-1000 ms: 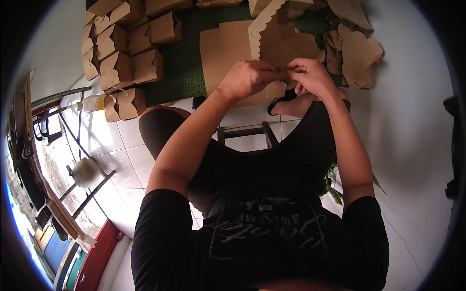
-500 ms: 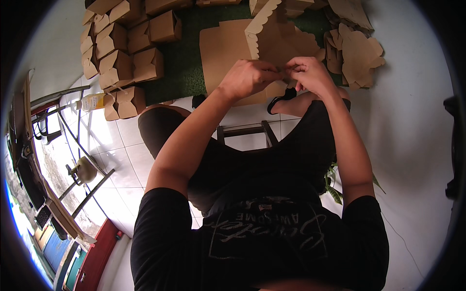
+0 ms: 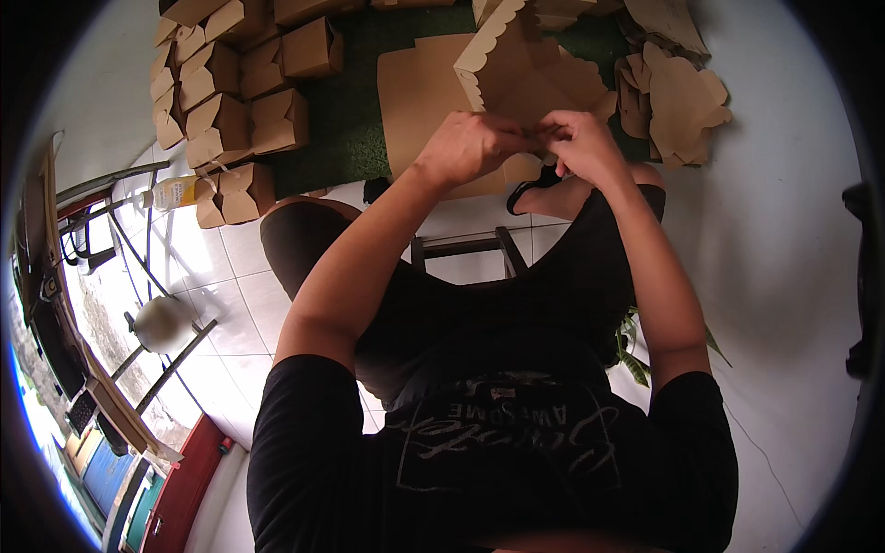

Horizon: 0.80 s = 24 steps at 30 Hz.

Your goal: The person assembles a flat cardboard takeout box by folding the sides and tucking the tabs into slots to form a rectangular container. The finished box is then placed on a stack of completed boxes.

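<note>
Directly at the fingers point(image 3: 507, 136), scalloped cardboard point(image 3: 524, 81).

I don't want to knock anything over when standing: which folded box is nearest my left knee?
The lowest box in view, right of the bottle; the other boxes lie farther up the picture, away from that knee.
</note>
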{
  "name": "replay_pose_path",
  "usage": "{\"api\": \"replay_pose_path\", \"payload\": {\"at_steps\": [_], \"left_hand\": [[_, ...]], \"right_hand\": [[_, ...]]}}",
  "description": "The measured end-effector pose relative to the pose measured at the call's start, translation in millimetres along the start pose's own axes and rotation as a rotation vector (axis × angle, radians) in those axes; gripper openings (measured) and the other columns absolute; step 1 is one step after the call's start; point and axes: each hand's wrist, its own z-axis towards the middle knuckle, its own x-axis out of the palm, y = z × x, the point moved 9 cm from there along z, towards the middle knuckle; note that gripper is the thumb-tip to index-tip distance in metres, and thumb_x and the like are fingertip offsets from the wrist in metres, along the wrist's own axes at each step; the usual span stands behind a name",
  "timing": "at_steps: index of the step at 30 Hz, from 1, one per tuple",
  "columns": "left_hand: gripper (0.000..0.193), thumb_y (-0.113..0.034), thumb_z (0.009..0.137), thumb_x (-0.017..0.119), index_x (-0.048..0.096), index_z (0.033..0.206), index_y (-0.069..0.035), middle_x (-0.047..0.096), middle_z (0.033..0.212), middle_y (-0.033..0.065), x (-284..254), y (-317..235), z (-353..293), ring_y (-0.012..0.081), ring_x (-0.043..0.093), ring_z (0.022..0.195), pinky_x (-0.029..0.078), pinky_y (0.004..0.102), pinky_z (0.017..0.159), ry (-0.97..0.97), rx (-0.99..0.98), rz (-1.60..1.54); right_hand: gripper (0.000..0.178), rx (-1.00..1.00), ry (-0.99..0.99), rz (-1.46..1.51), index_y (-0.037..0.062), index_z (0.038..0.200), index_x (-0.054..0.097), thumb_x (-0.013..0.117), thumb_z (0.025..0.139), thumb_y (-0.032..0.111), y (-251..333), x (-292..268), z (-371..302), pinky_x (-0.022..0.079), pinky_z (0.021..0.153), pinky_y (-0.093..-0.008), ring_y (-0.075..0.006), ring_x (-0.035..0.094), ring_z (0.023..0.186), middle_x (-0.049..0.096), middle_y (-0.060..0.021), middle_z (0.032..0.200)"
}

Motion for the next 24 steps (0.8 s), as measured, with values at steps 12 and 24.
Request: {"api": "replay_pose_path", "payload": {"at_steps": [12,24], "left_hand": [[0.025,-0.008,0.096,0.08,0.084,0.116,-0.023,0.078,0.102,0.0038,9.0,7.8,-3.9,0.0283,0.079,0.096,0.066,0.0412,0.078,-0.038,-0.143,-0.051],[0.033,-0.014,0.097,0.086,0.075,0.121,0.006,0.084,0.103,0.0155,24.7,32.5,-39.4,0.0254,0.084,0.086,0.069,0.0359,0.082,-0.202,-0.855,-0.566]], "right_hand": [[0.028,0.061,-0.066,0.119,0.0011,0.131,0.074,0.072,0.106,0.015,-28.0,17.8,-5.8,0.055,0.054,-0.0312,-0.0134,0.072,0.059,0.081,-0.0081,0.105],[0.03,0.027,-0.159,0.235,0.0015,0.134,0.074,0.071,0.108,0.017,-20.7,24.7,-2.1,0.05,0.048,-0.0269,-0.0115,0.069,0.055,0.081,-0.0091,0.11]]}}
